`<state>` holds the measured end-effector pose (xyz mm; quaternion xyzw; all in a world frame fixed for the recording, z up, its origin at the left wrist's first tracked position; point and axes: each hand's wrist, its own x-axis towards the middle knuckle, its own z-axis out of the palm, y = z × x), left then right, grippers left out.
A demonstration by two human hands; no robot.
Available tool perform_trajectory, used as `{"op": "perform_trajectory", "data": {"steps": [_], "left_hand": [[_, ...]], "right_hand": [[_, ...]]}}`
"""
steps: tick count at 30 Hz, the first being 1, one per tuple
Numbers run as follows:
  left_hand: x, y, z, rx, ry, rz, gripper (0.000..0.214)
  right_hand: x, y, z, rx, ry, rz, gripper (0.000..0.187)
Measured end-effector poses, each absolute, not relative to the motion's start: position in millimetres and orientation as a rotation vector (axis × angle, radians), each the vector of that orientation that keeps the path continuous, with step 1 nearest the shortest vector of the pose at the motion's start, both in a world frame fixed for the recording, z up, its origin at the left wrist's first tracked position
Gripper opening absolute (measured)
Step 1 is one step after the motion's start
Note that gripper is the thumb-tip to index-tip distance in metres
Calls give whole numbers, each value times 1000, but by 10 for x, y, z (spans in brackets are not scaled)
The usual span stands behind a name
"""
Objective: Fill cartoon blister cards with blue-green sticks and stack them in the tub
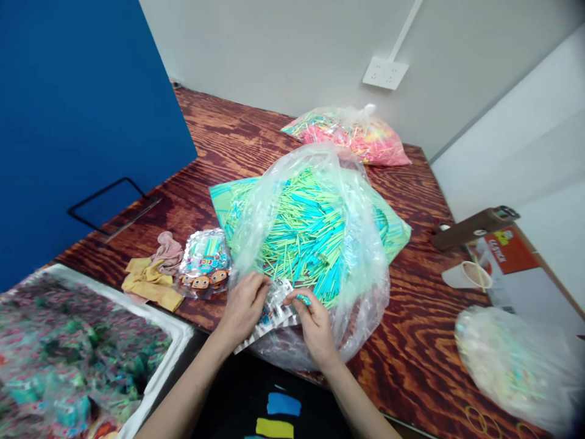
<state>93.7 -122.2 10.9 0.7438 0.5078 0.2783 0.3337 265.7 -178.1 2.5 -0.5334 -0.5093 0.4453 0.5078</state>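
Note:
My left hand (244, 305) is closed on a small printed foil packet (274, 308) at the table's near edge. My right hand (313, 320) touches the packet's right side and pinches a short blue stick (304, 298) between thumb and fingers. Just behind both hands lies a big clear plastic bag (315, 238) full of green and blue sticks. To the left of my left hand lies a stack of shiny cartoon-printed packets (205, 265).
A pink and yellow stick bag (351, 134) lies at the back. Yellow and pink cloths (153, 274) sit left. A white tray (180, 334) of packets is at lower left. Right: a brown tool (475, 227), paper cup (468, 275), box (512, 256), another bag (516, 366).

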Motion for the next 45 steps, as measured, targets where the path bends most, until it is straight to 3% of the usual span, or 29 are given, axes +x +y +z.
{"op": "perform_trajectory", "data": {"steps": [5,13,18,26,37,45], "left_hand": [[916,-1222,51,1897,1425,764,7],[850,-1241,129,1654,1382,998,20],[818,-1281,194,1314,1279,1039,22],[806,-1336,139,1231,1225,1014,24],[814,-1321,106,1276,1245,976,25],[827,-1333,170,1229,1213,1008,22]], "right_hand": [[2631,-1794,42,-1299,-1199,1082,15],[2986,-1579,105,-1323,-948,1214,18],[3299,-1250,135,-1594,-1448,1101,13],[3148,-1111,168,-1568,-2612,486,23],[3155,-1108,209,-1605,-2999,236,21],[3099,-1109,162,-1635,-2944,139,23]]}}
